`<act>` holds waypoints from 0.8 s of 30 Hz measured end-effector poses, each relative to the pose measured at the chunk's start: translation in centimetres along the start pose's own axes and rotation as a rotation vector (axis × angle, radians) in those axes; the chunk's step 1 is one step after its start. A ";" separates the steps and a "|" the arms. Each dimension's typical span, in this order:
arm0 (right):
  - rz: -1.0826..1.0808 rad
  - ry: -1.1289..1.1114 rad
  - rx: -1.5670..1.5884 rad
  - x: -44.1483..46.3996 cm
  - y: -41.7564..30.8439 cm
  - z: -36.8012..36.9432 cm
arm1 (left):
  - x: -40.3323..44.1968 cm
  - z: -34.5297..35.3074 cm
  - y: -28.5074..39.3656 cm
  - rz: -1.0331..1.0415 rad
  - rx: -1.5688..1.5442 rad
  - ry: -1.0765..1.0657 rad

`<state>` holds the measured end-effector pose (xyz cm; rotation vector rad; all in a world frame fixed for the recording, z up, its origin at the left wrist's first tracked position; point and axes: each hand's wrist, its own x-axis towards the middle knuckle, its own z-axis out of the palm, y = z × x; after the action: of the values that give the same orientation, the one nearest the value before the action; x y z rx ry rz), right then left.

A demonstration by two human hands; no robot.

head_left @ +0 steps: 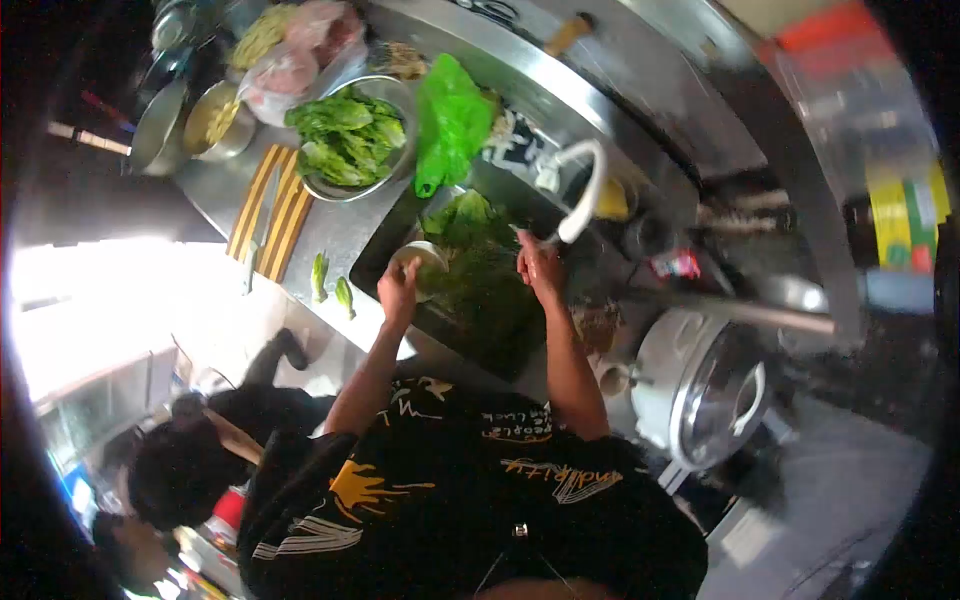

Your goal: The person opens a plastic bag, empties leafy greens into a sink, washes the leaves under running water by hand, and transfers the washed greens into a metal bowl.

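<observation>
In the head view, my left hand (pixel 398 288) grips the rim of a small white bowl (pixel 428 262) at the near-left side of the dark sink (pixel 465 345). Leafy greens (pixel 465 215) lie in the sink, and darker greens spread through its shadowed middle. Over the sink's right side, my right hand (pixel 541 268) is held just below the white curved faucet (pixel 588 190), one finger stretched out and the others partly bent. Nothing clear shows in it. The sink's bottom is too dark to make out.
Left of the sink are a metal bowl of lettuce (pixel 350 140), a green plastic bag (pixel 450 120), and a striped cutting board (pixel 262 215) with a knife (pixel 265 210). Two lettuce pieces (pixel 320 277) lie by the counter edge. A large lidded pot (pixel 690 385) stands at right; another person (pixel 190 460) is at lower left.
</observation>
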<state>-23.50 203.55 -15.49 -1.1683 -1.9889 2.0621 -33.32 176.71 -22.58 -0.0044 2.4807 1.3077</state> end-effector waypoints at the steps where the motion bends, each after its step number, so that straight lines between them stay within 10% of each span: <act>1: -0.040 0.013 0.108 -0.7 1.7 -0.1 | 0.4 1.7 0.9 0.020 -0.144 -0.002; 8: 0.138 0.030 0.608 -4.2 8.4 1.3 | -1.4 10.8 7.4 -0.074 -0.832 -0.466; 16: -0.123 0.148 0.171 -1.3 8.8 -1.2 | -0.8 13.4 3.6 0.288 -0.237 -0.630; 20: 0.024 0.125 0.439 -2.1 7.0 -0.9 | -3.9 11.3 8.9 0.386 -0.141 -0.312; 24: -0.254 0.026 0.366 -2.3 9.3 -0.5 | -3.4 11.0 10.9 0.555 -0.132 -0.484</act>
<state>-17.36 201.15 -22.45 -0.8216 -1.5594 2.1393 -28.59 191.33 -18.56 0.9127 2.0353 1.4519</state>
